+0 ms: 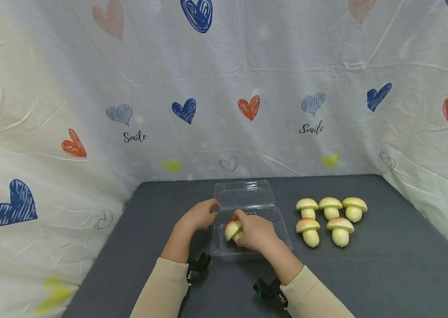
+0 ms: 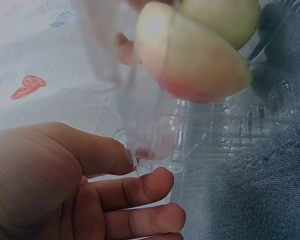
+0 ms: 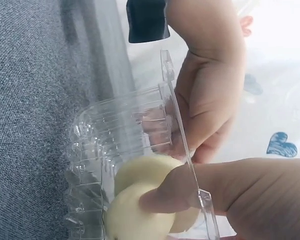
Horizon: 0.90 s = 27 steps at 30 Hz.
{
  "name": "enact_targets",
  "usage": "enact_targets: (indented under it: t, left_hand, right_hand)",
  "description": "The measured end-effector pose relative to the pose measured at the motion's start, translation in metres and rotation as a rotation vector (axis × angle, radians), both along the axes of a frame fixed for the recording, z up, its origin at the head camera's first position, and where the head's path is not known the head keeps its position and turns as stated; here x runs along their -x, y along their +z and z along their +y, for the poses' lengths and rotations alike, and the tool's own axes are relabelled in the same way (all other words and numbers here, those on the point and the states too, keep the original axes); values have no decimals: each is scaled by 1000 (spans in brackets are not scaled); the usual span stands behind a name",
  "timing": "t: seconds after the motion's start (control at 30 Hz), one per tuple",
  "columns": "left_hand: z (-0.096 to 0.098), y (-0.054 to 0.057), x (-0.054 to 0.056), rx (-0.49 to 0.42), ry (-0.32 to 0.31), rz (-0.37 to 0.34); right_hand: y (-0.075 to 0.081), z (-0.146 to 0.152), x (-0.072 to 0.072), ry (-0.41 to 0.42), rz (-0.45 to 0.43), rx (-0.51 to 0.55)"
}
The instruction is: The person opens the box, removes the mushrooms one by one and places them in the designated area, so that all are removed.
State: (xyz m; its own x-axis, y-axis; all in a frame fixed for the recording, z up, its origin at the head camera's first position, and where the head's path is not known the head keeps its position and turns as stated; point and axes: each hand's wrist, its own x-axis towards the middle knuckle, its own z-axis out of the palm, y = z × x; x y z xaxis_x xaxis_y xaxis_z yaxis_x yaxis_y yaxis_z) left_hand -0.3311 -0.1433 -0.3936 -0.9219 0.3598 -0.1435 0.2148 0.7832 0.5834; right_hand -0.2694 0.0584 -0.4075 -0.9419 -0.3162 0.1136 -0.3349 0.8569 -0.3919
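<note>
A clear plastic clamshell container (image 1: 219, 247) lies on the table with its lid (image 1: 243, 194) folded back, away from me. My right hand (image 1: 256, 232) holds a toy mushroom (image 1: 231, 230) over the container's tray. The right wrist view shows the thumb pressed on its pale stem (image 3: 135, 215), within the container's walls. Its rounded, red-tinged cap (image 2: 195, 65) faces left, toward the other hand. At the container's left edge, my left hand (image 1: 201, 215) pinches the thin plastic rim between thumb and index finger, the other fingers loosely bent outside.
Several more toy mushrooms (image 1: 340, 232) with yellow and reddish caps stand in two rows right of the container. The dark grey table (image 1: 386, 274) ends at a white curtain (image 1: 216, 141) printed with hearts, behind and at both sides.
</note>
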Motion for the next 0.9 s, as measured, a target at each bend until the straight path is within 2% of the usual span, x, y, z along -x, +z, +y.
enact_targets:
  t: [0.23, 0.4, 0.63, 0.9]
  left_hand:
    - [0, 0, 0, -6, 0, -1]
    - [0, -1, 0, 0, 2, 2]
    - [0, -3, 1, 0, 0, 4]
    - [-1, -2, 1, -7, 4, 1]
  right_hand:
    - [5, 3, 0, 14, -11, 67]
    - [12, 12, 3, -7, -15, 94]
    - [25, 26, 2, -45, -64, 152]
    - [39, 37, -2, -37, -78, 213]
